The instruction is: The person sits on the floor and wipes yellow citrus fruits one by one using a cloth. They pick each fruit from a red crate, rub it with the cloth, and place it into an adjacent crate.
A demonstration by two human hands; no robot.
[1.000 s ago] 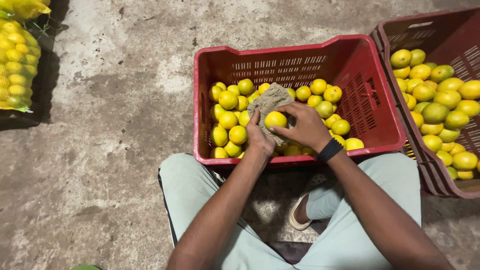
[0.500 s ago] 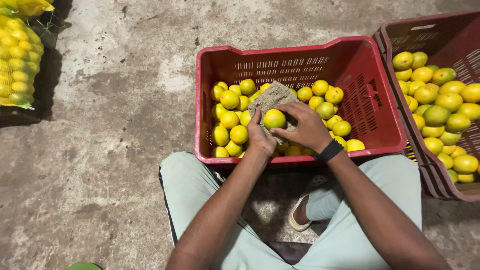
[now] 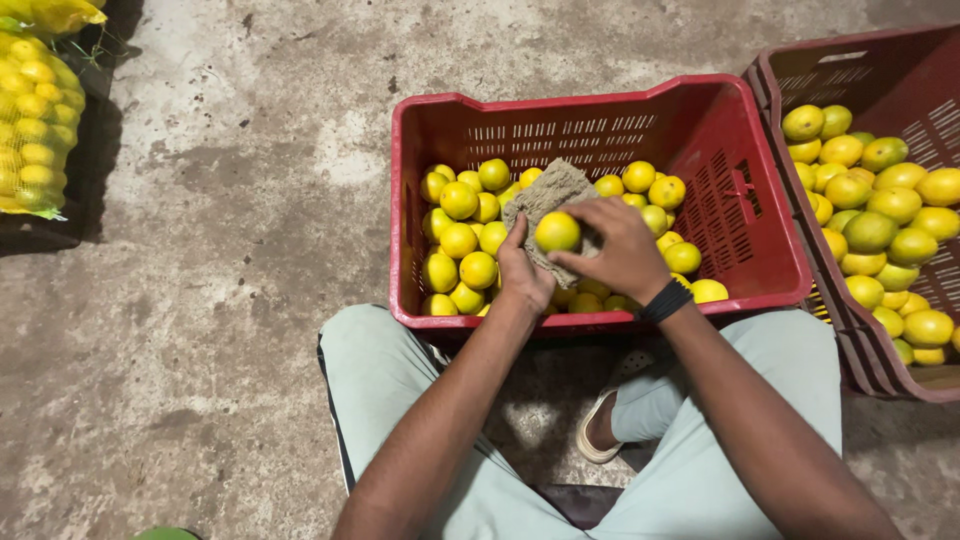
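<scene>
Here the red crate (image 3: 745, 215) is sitting on the rough concrete floor (image 3: 230, 250) right in front of the person's knees, partly filled with yellow and greenish citrus fruits (image 3: 462, 235) piled toward its near side. A second, darker crate (image 3: 880, 70) is standing just to the right, touching the first, and it is holding a fuller heap of the same fruit. At the far left edge a yellow mesh sack (image 3: 35, 130) of fruit is lying well apart from both crates. A sandalled foot (image 3: 600, 435) is showing between the pale green trouser legs, below the crate's near rim.

Over the crate, the left hand (image 3: 522, 272) is gripping a coarse tan cloth (image 3: 545, 195), fingers closed on it from below. The right hand (image 3: 620, 245), with a black band on its wrist, is clasping one yellow fruit (image 3: 557, 231) against that cloth, so fruit and cloth are touching.

Compared with half a second ago, the hands are sitting almost where they were; the fruit is staying pressed to the cloth above the crate's middle.
</scene>
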